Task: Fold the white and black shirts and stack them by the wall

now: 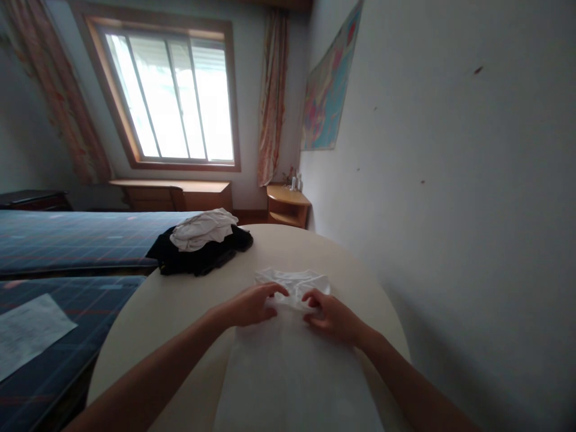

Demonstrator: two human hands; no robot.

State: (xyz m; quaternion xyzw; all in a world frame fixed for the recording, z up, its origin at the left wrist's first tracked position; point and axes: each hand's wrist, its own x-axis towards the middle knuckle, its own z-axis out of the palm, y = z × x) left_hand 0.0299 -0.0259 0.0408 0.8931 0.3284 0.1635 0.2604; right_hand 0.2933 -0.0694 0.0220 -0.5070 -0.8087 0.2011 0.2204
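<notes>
Along our right runs a pale wall (pixel 450 252). We stand at a round, cream tabletop (pixel 148 324); blue plaid bedding (pixel 90 240) lies past its left edge, and a wood-framed window (pixel 175 99) glows ahead. A white shirt (pixel 292 372) lies flat up the middle of the tabletop, its collar (pixel 302 276) toward the far edge. Black clothes (pixel 193 263) topped by a white cloth (pixel 204 229) sit at the far left edge. On the wall hangs a map (pixel 330 90), too blurred for us to read; a paper (pixel 31 330) on the bedding bears faint, illegible marks. Our left hand (pixel 256 304) and right hand (pixel 332 318) are at the shirt just below the collar, fingers curled, thumbs apart; we cannot tell whether either pinches fabric.
</notes>
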